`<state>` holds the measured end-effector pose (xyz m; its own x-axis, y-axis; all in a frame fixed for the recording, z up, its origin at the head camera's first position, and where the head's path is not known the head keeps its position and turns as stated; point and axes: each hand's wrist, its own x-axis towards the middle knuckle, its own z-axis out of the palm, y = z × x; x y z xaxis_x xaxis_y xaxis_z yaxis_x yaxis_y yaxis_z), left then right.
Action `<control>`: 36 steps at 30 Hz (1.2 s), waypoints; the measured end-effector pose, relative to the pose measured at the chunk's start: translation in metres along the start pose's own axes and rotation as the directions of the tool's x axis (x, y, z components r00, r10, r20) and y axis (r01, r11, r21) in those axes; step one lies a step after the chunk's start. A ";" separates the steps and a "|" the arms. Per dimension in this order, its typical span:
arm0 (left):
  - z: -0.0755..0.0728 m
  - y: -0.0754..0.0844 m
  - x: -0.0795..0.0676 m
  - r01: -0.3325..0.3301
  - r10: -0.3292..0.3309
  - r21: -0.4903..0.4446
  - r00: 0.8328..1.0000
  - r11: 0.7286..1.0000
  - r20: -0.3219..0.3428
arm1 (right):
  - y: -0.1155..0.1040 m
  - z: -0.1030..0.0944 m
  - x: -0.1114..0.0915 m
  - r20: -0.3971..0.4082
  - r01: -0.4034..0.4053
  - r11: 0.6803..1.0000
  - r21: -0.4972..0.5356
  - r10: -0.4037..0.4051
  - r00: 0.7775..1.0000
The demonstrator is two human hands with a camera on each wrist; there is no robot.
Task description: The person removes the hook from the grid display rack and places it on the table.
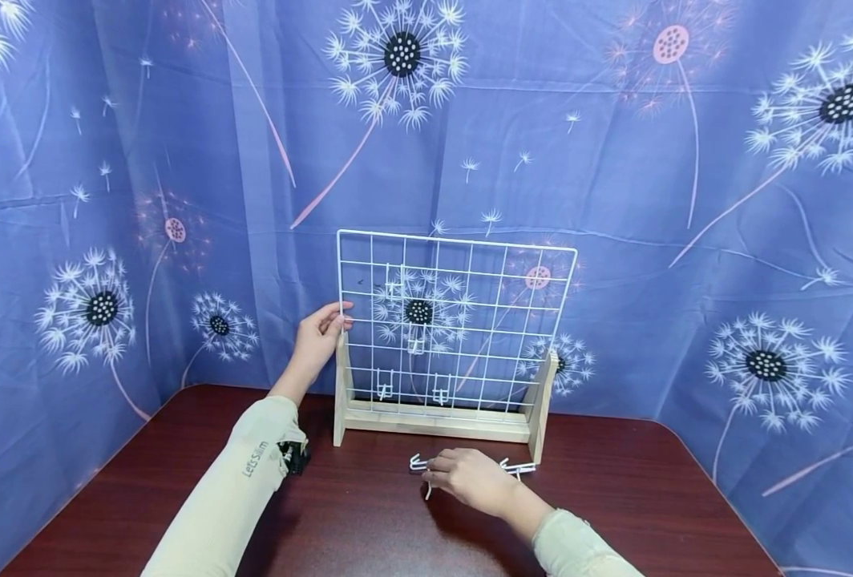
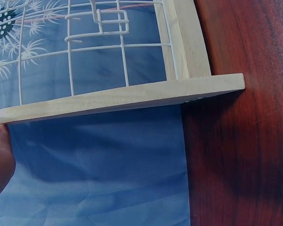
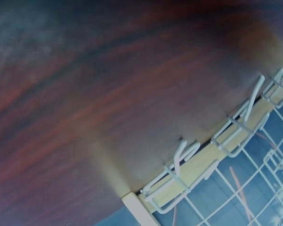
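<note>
A white wire grid panel point(image 1: 470, 300) stands upright in a pale wooden stand point(image 1: 437, 422). My left hand point(image 1: 318, 340) pinches the panel's left edge wire just above the stand's side post; part of that hand also shows at the left border of the left wrist view. Over the table in front, my right hand point(image 1: 473, 478) has its curled fingers at a white wire hook point(image 1: 418, 462), apparently pinching it, and they hide much of it. Other white hooks point(image 3: 176, 176) lie in a row beside it, partly behind the right hand in the head view.
Several white hooks hang on the grid, among them a lower left hook point(image 1: 384, 390), a lower middle hook point(image 1: 442, 393) and a higher hook point(image 1: 415, 345). The dark red wooden table point(image 1: 369, 513) reaches back to a blue dandelion-print curtain point(image 1: 268, 264).
</note>
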<state>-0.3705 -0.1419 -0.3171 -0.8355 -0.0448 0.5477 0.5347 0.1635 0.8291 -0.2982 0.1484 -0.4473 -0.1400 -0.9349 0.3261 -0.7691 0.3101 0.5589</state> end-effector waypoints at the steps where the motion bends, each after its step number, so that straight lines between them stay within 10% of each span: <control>1: 0.000 -0.001 0.000 0.003 -0.003 -0.004 1.000 1.000 0.000 | 0.002 0.000 0.000 -0.020 -0.005 1.000 0.011 0.005 1.000; 8: 0.000 -0.017 0.008 -0.003 0.003 -0.010 1.000 1.000 -0.002 | 0.013 -0.006 -0.002 -0.142 -0.091 0.985 0.144 0.112 0.984; 15: 0.000 0.000 0.000 0.002 -0.002 0.003 1.000 1.000 0.008 | 0.015 -0.016 -0.002 -0.153 -0.222 0.946 0.234 0.262 0.953; 21: 0.000 0.001 0.000 0.013 -0.013 -0.005 1.000 1.000 0.009 | 0.022 -0.015 0.001 -0.250 -0.284 0.908 0.307 0.365 0.897; 27: 0.000 0.001 0.000 0.011 -0.011 -0.004 1.000 1.000 0.010 | 0.026 -0.009 0.003 -0.348 -0.344 0.866 0.363 0.469 0.812; 36: 0.001 -0.024 0.010 0.003 -0.003 0.015 1.000 1.000 -0.007 | 0.028 -0.002 0.012 -0.392 -0.505 0.717 0.481 0.691 0.607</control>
<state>-0.3915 -0.1451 -0.3317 -0.8364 -0.0520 0.5457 0.5299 0.1785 0.8291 -0.3197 0.1463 -0.4263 -0.3722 -0.2858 0.8830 -0.7807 0.6110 -0.1313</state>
